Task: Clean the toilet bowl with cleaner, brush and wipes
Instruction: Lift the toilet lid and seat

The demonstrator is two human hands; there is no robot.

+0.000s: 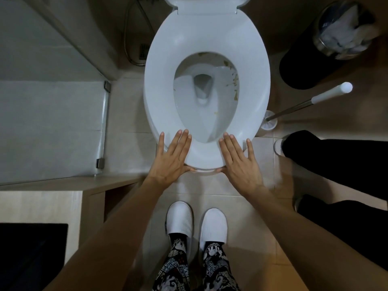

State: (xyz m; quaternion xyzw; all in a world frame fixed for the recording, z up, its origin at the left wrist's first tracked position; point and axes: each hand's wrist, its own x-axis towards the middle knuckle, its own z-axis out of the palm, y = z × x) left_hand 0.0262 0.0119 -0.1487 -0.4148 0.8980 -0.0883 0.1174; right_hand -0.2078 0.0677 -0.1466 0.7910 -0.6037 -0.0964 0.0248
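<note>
Both hands flat on front of seat [206,38]: left hand [171,157] spread, fingers straight on the front-left curve, thumb tucked at the front lip; right hand [239,159] same on front-right, fingers splayed, thumb at the lip. Nothing gripped in either. Seat down, lid [206,3] up.

Bowl [210,114] straight ahead, open, brown stains along right inner wall and back rim, water at bottom. Brush [310,100] standing in holder [269,123], just right of bowl, handle tilted up-right. Bin [327,45] further back right.

Step, probably: pre-clean, about to lift seat or just steadying it. No cleaning begun by the look of the stains.

Next likely needs: thumbs under the lip, tip seat up against lid, then get cleaner onto the stained right wall before reaching right for brush.

Not visible: cleaner bottle, wipes. Nowhere in view. Brush head hidden in holder. Lid cut off at top edge. Underside of rim hidden by seat. Dark trouser legs and a shoe [278,147] at right, someone else standing there, mostly cut off. Hose [128,38] at left-back, end unclear.
</note>
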